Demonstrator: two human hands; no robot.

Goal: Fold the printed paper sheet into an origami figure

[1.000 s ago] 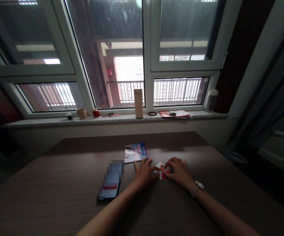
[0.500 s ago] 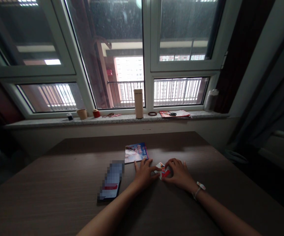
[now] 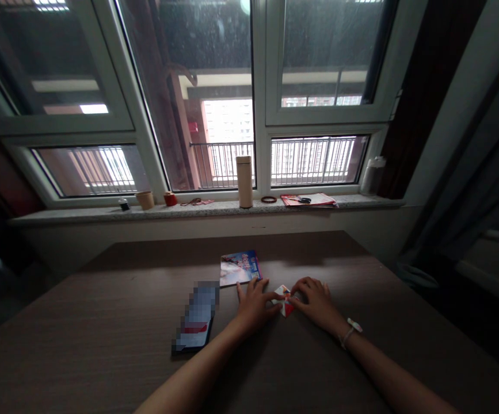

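A small folded paper (image 3: 289, 309), white with red and printed coloured patches, lies on the table between my hands. My left hand (image 3: 255, 302) is at its left edge, with thumb and index finger closed on it and the other fingers resting on the table. From the right, my right hand (image 3: 316, 302) brings its thumb and index finger together at the paper's upper right side. The fingertips cover parts of the paper, so its folds are only partly visible. A band circles my right wrist.
A blue printed booklet (image 3: 238, 265) lies just beyond my left hand. Left of my forearm is a phone (image 3: 197, 322), its screen pixelated. On the windowsill (image 3: 214, 210) stand a beige flask (image 3: 244, 183), a paper cup (image 3: 145, 200), and red papers with scissors (image 3: 304, 200).
My right thumb has moved up from the paper's lower edge towards its middle, baring more of its lower red part. My left hand stays nearly still.
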